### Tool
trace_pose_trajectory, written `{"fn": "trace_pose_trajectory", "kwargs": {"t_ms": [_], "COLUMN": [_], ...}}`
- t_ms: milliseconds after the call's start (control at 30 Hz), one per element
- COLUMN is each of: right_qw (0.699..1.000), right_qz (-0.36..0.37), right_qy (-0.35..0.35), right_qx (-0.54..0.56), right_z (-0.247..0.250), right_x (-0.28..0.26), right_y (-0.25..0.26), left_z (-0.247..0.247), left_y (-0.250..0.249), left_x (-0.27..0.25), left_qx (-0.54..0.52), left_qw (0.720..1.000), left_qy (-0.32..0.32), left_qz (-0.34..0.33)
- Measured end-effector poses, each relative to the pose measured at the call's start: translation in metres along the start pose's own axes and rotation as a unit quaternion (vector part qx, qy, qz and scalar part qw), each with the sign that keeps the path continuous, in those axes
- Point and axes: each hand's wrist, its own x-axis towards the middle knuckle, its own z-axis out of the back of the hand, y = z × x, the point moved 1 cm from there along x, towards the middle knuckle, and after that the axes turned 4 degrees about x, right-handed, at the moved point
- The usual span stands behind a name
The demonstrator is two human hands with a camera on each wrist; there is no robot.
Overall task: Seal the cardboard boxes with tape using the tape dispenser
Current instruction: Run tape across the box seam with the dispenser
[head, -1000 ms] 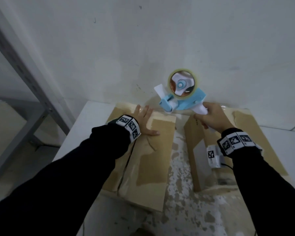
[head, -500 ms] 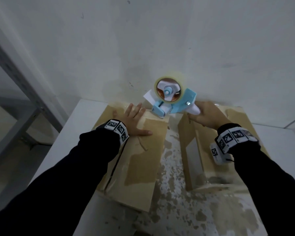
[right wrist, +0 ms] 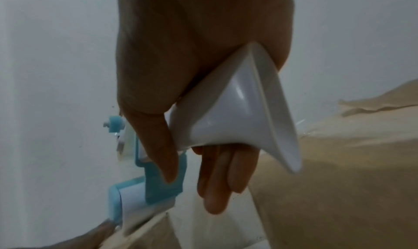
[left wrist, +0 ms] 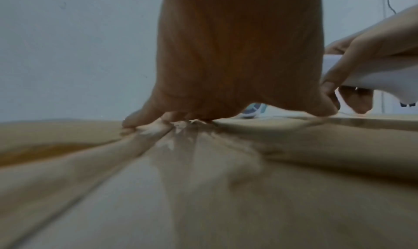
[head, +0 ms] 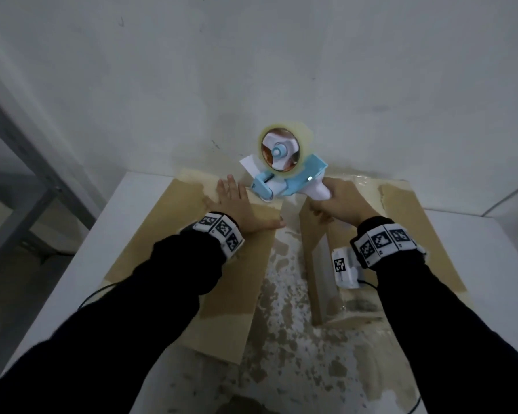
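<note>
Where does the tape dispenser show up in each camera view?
Head: tape dispenser upper centre, at the wall.
Left wrist: only its white handle, right edge, and a blue bit beneath the left hand.
Right wrist: centre, handle and blue frame.
Shared landmark: the right hand gripping its handle.

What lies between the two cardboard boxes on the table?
Between the left cardboard box and the right cardboard box runs a bare strip of worn, flaking table, seen in the head view.

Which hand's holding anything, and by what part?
Right hand grips the tape dispenser by its white handle. Left hand lies flat on the box.
</note>
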Motion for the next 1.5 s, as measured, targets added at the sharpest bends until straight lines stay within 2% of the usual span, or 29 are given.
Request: {"fn": "trace_pose_trajectory", "kwargs": {"t_ms": [200, 333, 667, 933, 1233, 1367, 1500], "right_qw": [1.0, 1.0, 0.994, 0.992, 0.99, 0.975, 0.974], "right_qz": [-0.005, 0.018, 0.036, 0.012, 0.015, -0.007, -0.01], "right_qy": [-0.012, -0.018, 0.017, 0.018, 0.003, 0.018, 0.019], "right_qx": [0.006, -0.014, -0.098, -0.123, -0.142, -0.222, -0.225], "right_z": [-0.006, 0.003, 0.013, 0.039, 0.027, 0.038, 0.035], "right_x": [-0.008, -0.005, -0.02, -0.04, -0.049, -0.054, -0.055], "right_y": [0.001, 0.009, 0.004, -0.01, -0.023, -0.026, -0.033], "left_z": [0.005, 0.007, 0.005, 0.004, 0.005, 0.005, 0.007], "left_y": [-0.006, -0.004, -0.005, -0.005, -0.001, -0.003, -0.005], "left_x": [-0.01, -0.008, -0.005, 0.0, -0.001, -0.004, -0.003], "left_qx": [-0.006, 0.003, 0.033, 0.03, 0.039, 0.041, 0.038], "left_qw": [1.0, 1.0, 0.999, 0.999, 0.999, 0.998, 0.999], "left_qy": [0.001, 0.001, -0.013, -0.029, -0.012, 0.0, 0.008], "left_qz": [0.0, -0.002, -0.025, -0.029, -0.035, -0.041, -0.036]}}
